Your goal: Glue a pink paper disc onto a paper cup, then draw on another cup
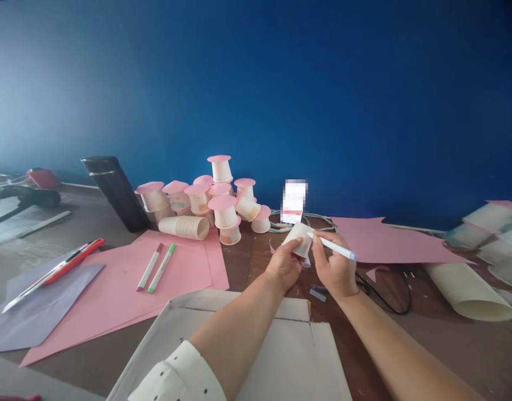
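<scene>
Right now our left hand (284,268) grips a white paper cup (297,238) from below, above the desk (427,345), and our right hand (334,273) pinches a white pen (335,248). The pen lies nearly level, tip on the cup's side, blue end pointing right of the cup. The cup sits tilted; fingers hide its lower part, so we cannot tell its mouth. Bare desk opens right of the cup, crossed by a black cable (389,303). Pink-topped cups (222,206) crowd behind it, leftward.
</scene>
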`<control>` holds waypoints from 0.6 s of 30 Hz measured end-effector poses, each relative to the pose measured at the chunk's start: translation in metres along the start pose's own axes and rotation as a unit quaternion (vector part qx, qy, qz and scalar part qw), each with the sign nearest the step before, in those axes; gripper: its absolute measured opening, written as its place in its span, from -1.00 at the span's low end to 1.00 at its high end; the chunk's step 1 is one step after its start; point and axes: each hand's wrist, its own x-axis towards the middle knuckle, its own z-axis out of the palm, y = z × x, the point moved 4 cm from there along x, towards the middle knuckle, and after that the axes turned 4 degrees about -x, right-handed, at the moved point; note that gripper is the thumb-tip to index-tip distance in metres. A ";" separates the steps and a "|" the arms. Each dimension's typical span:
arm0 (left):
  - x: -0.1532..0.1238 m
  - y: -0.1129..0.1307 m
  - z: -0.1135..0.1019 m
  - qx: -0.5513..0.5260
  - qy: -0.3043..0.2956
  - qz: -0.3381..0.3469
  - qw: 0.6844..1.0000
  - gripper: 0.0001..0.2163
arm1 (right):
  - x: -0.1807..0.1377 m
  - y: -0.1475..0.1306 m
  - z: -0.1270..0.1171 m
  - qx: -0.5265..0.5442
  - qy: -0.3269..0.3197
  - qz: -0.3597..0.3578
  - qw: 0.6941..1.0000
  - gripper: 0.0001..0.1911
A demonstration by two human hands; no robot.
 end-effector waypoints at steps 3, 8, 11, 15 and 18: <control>0.000 0.000 -0.001 -0.002 0.003 -0.002 1.000 -0.86 | 0.000 0.000 0.000 0.002 0.001 -0.004 1.000 -0.86; 0.001 -0.001 -0.001 -0.003 0.005 0.000 1.000 -0.86 | 0.000 0.000 0.000 -0.003 0.003 -0.006 1.000 -0.85; 0.002 -0.001 -0.002 -0.003 0.005 -0.001 1.000 -0.86 | -0.001 0.000 0.000 -0.004 0.000 -0.006 1.000 -0.84; 0.003 -0.001 -0.003 -0.006 0.007 0.000 1.000 -0.85 | -0.001 -0.001 0.001 -0.005 -0.001 -0.010 1.000 -0.85; 0.002 -0.001 -0.002 -0.002 0.011 -0.001 1.000 -0.87 | -0.001 -0.002 0.001 -0.007 0.000 -0.012 1.000 -0.84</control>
